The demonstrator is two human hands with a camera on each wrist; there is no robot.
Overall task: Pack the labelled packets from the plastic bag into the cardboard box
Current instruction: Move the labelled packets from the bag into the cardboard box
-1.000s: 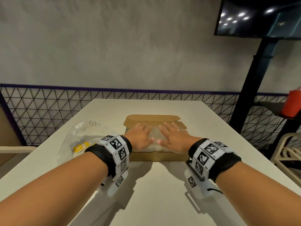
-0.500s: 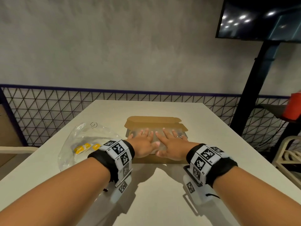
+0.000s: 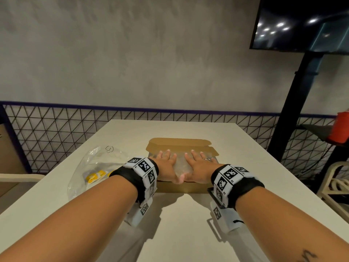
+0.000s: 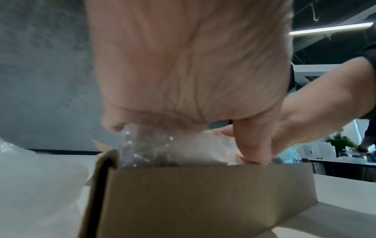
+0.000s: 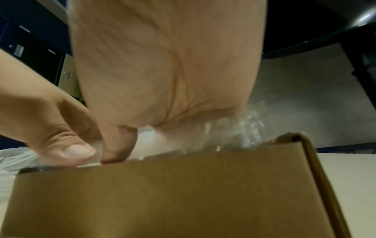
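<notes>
An open brown cardboard box (image 3: 181,187) sits mid-table, its lid (image 3: 177,143) folded back. A clear bubble-wrap sheet (image 3: 180,164) fills it. My left hand (image 3: 167,163) and right hand (image 3: 199,164) lie flat on the sheet with straight fingers, thumbs meeting near the front wall. The left wrist view shows my left palm (image 4: 183,72) over the wrap (image 4: 146,145) and the box wall (image 4: 193,201). The right wrist view shows my right palm (image 5: 162,64) above the wrap (image 5: 234,133) and the box (image 5: 162,193). A clear plastic bag (image 3: 90,161) with yellow-labelled packets (image 3: 94,176) lies left of the box.
The white table (image 3: 179,233) stretches beyond the box to a mesh railing (image 3: 56,133). A black screen post (image 3: 294,110) stands at the right. Beyond it are a red object (image 3: 340,129) on a dark side table and a pale chair (image 3: 336,186).
Both hands slid together over the wrap until the thumbs met, then the fingers spread a little. Box and bag have stayed put.
</notes>
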